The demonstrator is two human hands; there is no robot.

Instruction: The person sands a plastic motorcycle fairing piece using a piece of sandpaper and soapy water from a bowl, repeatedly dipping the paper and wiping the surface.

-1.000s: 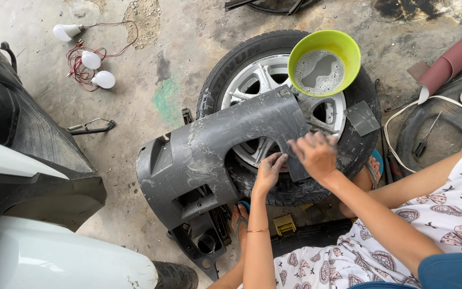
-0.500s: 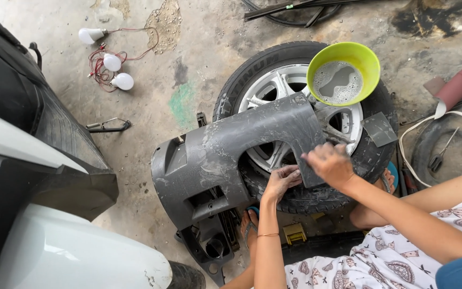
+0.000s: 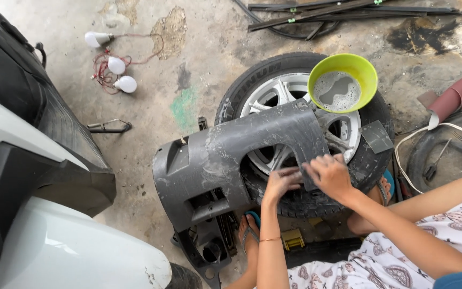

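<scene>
**Grey panel held across a wheel**

A grey plastic panel is laid flat over a wheel that lies on the concrete floor. The panel's long axis runs from the near left to the far right; its broad, boxy end points left and near, and its narrower end points right, toward the green bowl set on the wheel's far right side. Soapy water is seen in the bowl.

The panel's right near edge is pressed by both hands. The left hand is laid on the edge with its fingers bent down against the plastic. The right hand is placed just beside it, fingers curled over the panel's edge; whether something is held under them cannot be told.

Three white bulbs on red wire lie far to the left. A white car body fills the near left corner.
</scene>
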